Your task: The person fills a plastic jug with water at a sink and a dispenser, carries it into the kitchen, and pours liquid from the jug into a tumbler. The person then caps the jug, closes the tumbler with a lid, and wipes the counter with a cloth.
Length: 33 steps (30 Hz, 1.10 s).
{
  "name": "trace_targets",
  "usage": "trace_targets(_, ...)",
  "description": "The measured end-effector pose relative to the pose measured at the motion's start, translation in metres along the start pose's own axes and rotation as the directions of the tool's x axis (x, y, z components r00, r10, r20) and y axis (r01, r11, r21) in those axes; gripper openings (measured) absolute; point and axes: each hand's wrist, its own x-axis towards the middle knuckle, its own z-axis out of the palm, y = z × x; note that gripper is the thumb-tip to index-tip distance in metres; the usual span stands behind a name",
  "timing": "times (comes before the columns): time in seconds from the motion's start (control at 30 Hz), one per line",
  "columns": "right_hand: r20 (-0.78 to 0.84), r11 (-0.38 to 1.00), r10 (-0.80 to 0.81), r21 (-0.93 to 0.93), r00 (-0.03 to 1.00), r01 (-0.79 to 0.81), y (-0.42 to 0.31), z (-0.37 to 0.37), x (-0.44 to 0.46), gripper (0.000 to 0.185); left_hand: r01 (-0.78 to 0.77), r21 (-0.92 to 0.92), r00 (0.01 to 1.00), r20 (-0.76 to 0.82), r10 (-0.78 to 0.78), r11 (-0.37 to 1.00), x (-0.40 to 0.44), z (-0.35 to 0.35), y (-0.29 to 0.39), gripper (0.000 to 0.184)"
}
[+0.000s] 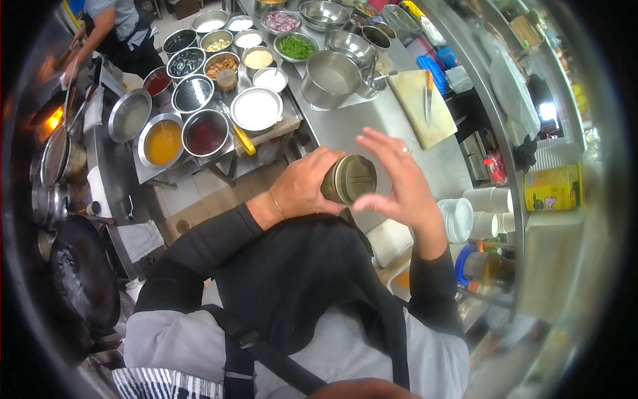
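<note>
My left hand (302,183) is wrapped round the side of a jar (353,179) with an olive-gold round lid, held in front of my dark apron. The lid is tilted up toward me, and the jar's contents are hidden. My right hand (402,186) is open at the right of the jar, its fingers and thumb spread around the lid's edge. Whether the thumb touches the lid I cannot tell.
A steel counter (339,130) holds a large pot (332,78), a cutting board (422,116) and a knife (428,100). Several ingredient bowls stand left, including orange liquid (161,141). A wok (83,272) sits lower left. Another person (123,30) works near a flame (55,118).
</note>
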Motion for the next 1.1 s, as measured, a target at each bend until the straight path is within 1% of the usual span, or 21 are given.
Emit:
trace_targets(0.03,-0.084,0.999,-0.016,-0.049,0.996,0.012,0.002,0.0,0.001,0.073,-0.001,0.004,1.0,-0.022,0.002,1.0,0.0,0.001,0.0,0.087)
trace_targets(0.07,-0.082,0.999,-0.015,-0.049,0.997,0.011,0.003,0.004,0.002,0.073,-0.003,0.007,0.999,-0.043,0.003,1.0,-0.001,0.002,0.0,0.092)
trace_targets(0.13,-0.099,0.956,0.16,0.264,0.982,-0.129,0.005,0.018,0.005,0.062,0.003,0.006,0.999,-0.044,-0.003,1.0,-0.002,0.003,-0.001,0.096)
trace_targets(0.17,-0.094,0.956,0.156,0.264,0.983,-0.127,0.005,0.023,0.007,0.062,0.01,0.007,0.999,-0.044,-0.01,1.0,-0.004,0.003,-0.002,0.1)
trace_targets(0.23,-0.121,0.981,0.117,0.17,0.986,-0.095,0.003,0.033,0.014,0.049,0.005,0.034,0.997,-0.078,-0.002,0.999,-0.012,0.004,-0.005,0.101)
trace_targets(0.27,-0.112,0.981,0.106,0.174,0.988,-0.086,0.004,0.038,0.017,0.049,-0.006,0.06,0.994,-0.11,0.013,0.998,-0.016,0.004,-0.007,0.102)
trace_targets(0.33,-0.148,1.0,0.015,-0.021,0.989,-0.019,0.006,0.046,0.026,0.036,0.025,0.074,0.993,-0.117,-0.016,0.997,-0.022,0.001,-0.009,0.101)
trace_targets(0.37,-0.134,1.0,0.004,-0.018,0.991,-0.007,0.004,0.049,0.03,0.036,0.046,0.078,0.993,-0.112,-0.037,0.996,-0.026,0.001,-0.009,0.099)
trace_targets(0.43,-0.13,0.999,0.041,0.019,0.991,-0.039,0.0,0.058,0.04,0.025,0.068,0.099,0.99,-0.131,-0.054,0.993,-0.032,-0.002,-0.011,0.097)
trace_targets(0.5,-0.107,1.0,0.018,0.014,0.994,-0.017,-0.003,0.064,0.05,0.02,0.091,0.124,0.986,-0.149,-0.072,0.988,-0.039,-0.007,-0.01,0.094)
trace_targets(0.57,-0.087,1.0,-0.007,0.012,0.996,0.008,-0.006,0.069,0.061,0.016,0.136,0.108,0.976,-0.183,-0.115,0.985,-0.046,-0.012,-0.008,0.084)
trace_targets(0.63,-0.039,1.0,0.03,0.012,0.999,-0.029,-0.011,0.073,0.073,0.009,0.165,0.124,0.97,-0.199,-0.139,0.978,-0.052,-0.019,-0.004,0.083)
trace_targets(0.77,0.037,0.991,-0.121,-0.051,0.992,0.123,-0.017,0.083,0.099,0.009,0.205,0.125,0.951,-0.258,-0.168,0.971,-0.066,-0.03,0.0,0.082)
trace_targets(0.8,0.087,0.987,-0.152,-0.045,0.985,0.156,-0.02,0.084,0.107,0.009,0.241,0.153,0.939,-0.286,-0.191,0.958,-0.072,-0.031,0.0,0.082)
trace_targets(0.87,0.082,0.966,-0.235,-0.088,0.969,0.242,-0.04,0.089,0.117,0.009,0.196,0.137,0.93,-0.34,-0.14,0.971,-0.082,-0.031,-0.004,0.077)
trace_targets(0.9,0.032,0.959,-0.278,-0.052,0.96,0.279,-0.054,0.097,0.122,0.009,0.225,0.161,0.918,-0.366,-0.154,0.961,-0.088,-0.034,-0.006,0.077)
trace_targets(0.93,0.042,0.952,-0.304,-0.034,0.952,0.305,-0.07,0.106,0.129,0.009,0.222,0.127,0.917,-0.365,-0.163,0.967,-0.092,-0.035,-0.008,0.078)
trace_targets(0.97,0.092,0.944,-0.324,-0.024,0.941,0.328,-0.09,0.116,0.133,0.015,0.207,0.084,0.92,-0.356,-0.165,0.975,-0.092,-0.031,-0.011,0.079)
trace_targets(1.03,0.174,0.925,-0.36,-0.064,0.917,0.375,-0.122,0.151,0.134,0.034,0.086,-0.121,0.859,-0.494,-0.135,0.989,-0.092,-0.022,-0.011,0.075)
trace_targets(1.07,0.236,0.884,-0.435,-0.073,0.869,0.462,-0.137,0.161,0.132,0.045,0.476,0.109,0.819,-0.416,-0.395,0.873,-0.093,-0.03,0.003,0.067)
trace_targets(1.1,0.295,0.835,-0.505,-0.071,0.811,0.546,-0.153,0.171,0.13,0.057,0.621,0.228,0.761,-0.403,-0.508,0.75,-0.097,-0.03,0.002,0.063)
